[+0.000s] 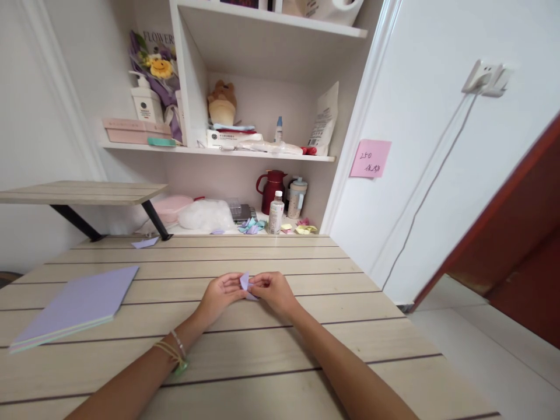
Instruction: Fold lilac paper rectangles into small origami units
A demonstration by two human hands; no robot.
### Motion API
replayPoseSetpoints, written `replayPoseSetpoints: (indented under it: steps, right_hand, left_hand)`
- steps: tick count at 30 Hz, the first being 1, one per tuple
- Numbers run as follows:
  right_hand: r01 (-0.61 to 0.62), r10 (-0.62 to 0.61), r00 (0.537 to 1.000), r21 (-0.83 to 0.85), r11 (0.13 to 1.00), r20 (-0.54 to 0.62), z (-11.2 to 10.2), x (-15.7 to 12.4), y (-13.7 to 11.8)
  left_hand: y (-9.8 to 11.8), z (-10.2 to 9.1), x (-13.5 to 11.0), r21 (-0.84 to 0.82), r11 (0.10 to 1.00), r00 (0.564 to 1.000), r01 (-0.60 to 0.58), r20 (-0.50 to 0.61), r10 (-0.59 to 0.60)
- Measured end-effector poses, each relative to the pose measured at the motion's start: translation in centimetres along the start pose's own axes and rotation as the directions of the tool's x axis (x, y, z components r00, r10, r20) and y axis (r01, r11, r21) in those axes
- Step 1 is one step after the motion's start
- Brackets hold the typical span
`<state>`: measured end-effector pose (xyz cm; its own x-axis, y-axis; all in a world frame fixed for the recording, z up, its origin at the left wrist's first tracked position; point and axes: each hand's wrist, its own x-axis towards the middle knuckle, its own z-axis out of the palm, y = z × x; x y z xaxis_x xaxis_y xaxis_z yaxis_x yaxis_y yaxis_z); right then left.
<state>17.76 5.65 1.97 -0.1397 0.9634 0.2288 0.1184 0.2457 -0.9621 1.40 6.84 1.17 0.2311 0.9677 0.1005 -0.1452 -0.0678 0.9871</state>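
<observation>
We pinch a small folded lilac paper piece between both hands: our left hand and right hand have fingertips closed on it, mid-way across the pale slatted wooden table. A stack of lilac paper sheets lies well apart by the left edge; bare boards surround our hands.

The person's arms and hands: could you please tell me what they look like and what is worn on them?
Both forearms are bare, with no sleeves in view. The left hand and right hand wear no gloves. On the left wrist sit a thin pale bracelet and yellowish cords with a small green piece.
</observation>
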Motion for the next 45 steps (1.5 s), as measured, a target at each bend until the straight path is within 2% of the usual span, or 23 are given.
replayPoseSetpoints:
  steps: [6, 8, 13, 18, 25, 31, 33, 36, 40, 45]
  right_hand:
    - [0.046, -0.04, 0.994, -0.057, 0.997, 0.103, 0.0, -0.1, 0.1]
    - [0.069, -0.066, 0.992, -0.028, 0.997, 0.104, -0.1, -0.1, -0.2]
    - [0.121, -0.121, 0.993, 0.013, 0.993, -0.015, 0.2, -0.1, -0.4]
    - [0.094, -0.08, 0.986, 0.096, 0.991, -0.145, 0.9, 0.1, 0.2]
    - [0.041, -0.003, 0.989, 0.256, 0.966, -0.148, 1.1, 0.8, 1.1]
    - [0.061, -0.017, 0.986, 0.259, 0.964, -0.168, 1.0, 0.9, 1.5]
    - [0.065, -0.02, 0.985, 0.261, 0.963, -0.171, 0.9, 0.8, 1.6]
    - [0.061, -0.024, 0.99, 0.271, 0.961, -0.138, 0.7, 0.9, 1.8]
    - [0.052, -0.024, 0.993, 0.24, 0.969, -0.117, 0.6, 1.0, 2.0]
    - [0.1, -0.053, 0.972, 0.198, 0.975, -0.229, 0.4, 1.0, 2.3]
  left_hand:
    - [0.1, 0.1, -0.2, 0.04, 0.999, 0.995, 0.011, 0.103, -0.015]
    - [0.2, 0.1, -0.2, 0.024, 1.0, 0.995, -0.012, 0.1, 0.01]
    - [0.3, -0.2, 0.0, -0.065, 0.998, 1.0, -0.017, -0.02, 0.016]
    - [0.3, -0.2, 0.0, -0.082, 0.996, 0.998, 0.016, -0.064, -0.021]
    - [-0.1, -0.2, 0.3, -0.121, 0.993, 0.985, 0.008, -0.168, -0.028]
    - [0.1, -0.3, 0.2, -0.086, 0.996, 0.997, -0.036, -0.073, 0.03]
    - [0.1, -0.3, 0.2, -0.072, 0.997, 0.999, -0.012, -0.05, 0.008]
    - [0.1, -0.4, 0.3, -0.125, 0.992, 0.996, 0.021, -0.083, -0.032]
    - [0.0, -0.5, 0.3, -0.179, 0.984, 0.99, -0.009, -0.142, -0.016]
    - [0.1, -0.7, 0.2, -0.202, 0.979, 0.987, -0.03, -0.159, -0.003]
